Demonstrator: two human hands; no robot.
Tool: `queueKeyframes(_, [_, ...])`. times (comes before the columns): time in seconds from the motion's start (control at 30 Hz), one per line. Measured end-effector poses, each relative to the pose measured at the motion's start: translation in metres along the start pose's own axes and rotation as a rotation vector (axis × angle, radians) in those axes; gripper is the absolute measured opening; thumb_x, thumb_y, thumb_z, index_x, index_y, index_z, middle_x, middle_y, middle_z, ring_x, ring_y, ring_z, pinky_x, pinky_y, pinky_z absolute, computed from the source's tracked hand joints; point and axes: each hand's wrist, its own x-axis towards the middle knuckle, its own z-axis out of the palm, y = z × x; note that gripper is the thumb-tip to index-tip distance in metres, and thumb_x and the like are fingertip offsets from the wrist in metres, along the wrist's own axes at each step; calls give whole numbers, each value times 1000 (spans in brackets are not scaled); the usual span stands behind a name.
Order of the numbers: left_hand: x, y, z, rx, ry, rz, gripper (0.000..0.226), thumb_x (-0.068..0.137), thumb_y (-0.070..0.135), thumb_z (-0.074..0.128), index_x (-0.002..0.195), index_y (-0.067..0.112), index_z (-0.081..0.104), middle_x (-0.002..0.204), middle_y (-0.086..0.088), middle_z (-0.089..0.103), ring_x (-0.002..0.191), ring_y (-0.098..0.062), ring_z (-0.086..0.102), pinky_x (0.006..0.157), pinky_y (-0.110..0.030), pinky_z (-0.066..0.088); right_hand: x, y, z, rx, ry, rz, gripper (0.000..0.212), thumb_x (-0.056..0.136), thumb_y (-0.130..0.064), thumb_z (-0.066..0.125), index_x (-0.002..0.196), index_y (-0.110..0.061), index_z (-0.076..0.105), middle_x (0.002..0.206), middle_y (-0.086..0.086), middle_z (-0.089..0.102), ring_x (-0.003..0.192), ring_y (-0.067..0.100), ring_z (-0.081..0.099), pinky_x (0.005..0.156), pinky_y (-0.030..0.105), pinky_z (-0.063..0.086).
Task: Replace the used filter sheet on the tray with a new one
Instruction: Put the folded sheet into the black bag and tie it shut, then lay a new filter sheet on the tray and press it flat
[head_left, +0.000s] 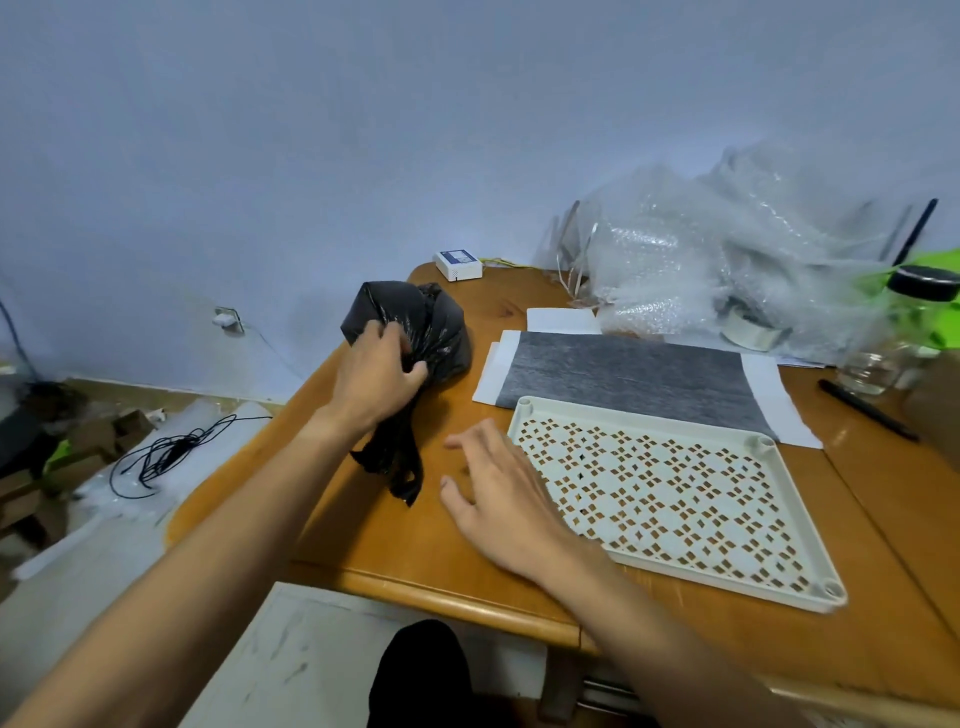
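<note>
Nearest to the camera, the right hand (511, 512) lies flat and open with spread fingers; it holds nothing, and its palm side covers the near left corner of the tray (675, 499). Whether it presses on the tray or only hovers over it, I cannot tell. Beyond it and to its left, the left hand (382, 374) is closed around the gathered neck of a black plastic bag (423, 322), which sits bunched on the wooden table (363, 525). The twisted tail of the bag hangs out below this fist.

I judge that the used sheet is already gone from the tray, because the perforated floor is bare and the wood shows through the holes. The grey filter sheet (639, 376) lies flat on white paper (784, 405), just behind the tray and well to the right of the closed fist.

Some risks from here. The bag stands close to the table edge, so if the fist releases it carelessly it may roll off or open again. The new sheet looks thin and light; a quick pull with one hand could fold it, or drag the white paper with it. Also, the bubble wrap (727, 249) rests on the far edge of the paper and may catch it.
</note>
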Motion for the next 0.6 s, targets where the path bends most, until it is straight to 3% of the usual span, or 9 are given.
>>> queueKeyframes(0.1, [-11, 29, -2, -108, -137, 135, 18, 93, 38, 64, 101, 22, 63, 101, 2, 58, 87, -16, 59, 72, -29, 49, -7, 15, -17, -22, 23, 76, 42, 100, -39, 50, 138, -21, 46, 131, -4, 44, 119, 13, 51, 103, 33, 44])
queueKeyframes(0.2, [-27, 55, 11, -203, -263, 158, 19, 94, 38, 62, 103, 22, 67, 103, 1, 66, 90, -15, 62, 78, -34, 55, -15, 33, -35, -54, 47, 148, 41, 99, -37, 51, 136, -20, 48, 129, -1, 46, 117, 16, 53, 100, 35, 45])
queueKeyframes(0.4, [-73, 85, 56, -493, -324, -10, 33, 97, 36, 64, 125, 19, 60, 121, 5, 59, 109, -13, 60, 96, -34, 52, -39, 71, -65, -103, 54, 285, 42, 99, -38, 52, 136, -18, 51, 132, -2, 51, 124, 16, 49, 104, 36, 43])
queueKeyframes(0.6, [-90, 82, 69, -641, -230, -154, 19, 97, 27, 62, 114, 23, 67, 116, 9, 67, 109, -11, 61, 99, -38, 52, -67, 111, -94, -155, 105, 400, 38, 99, -37, 52, 131, -17, 56, 127, -1, 57, 121, 17, 51, 100, 36, 42])
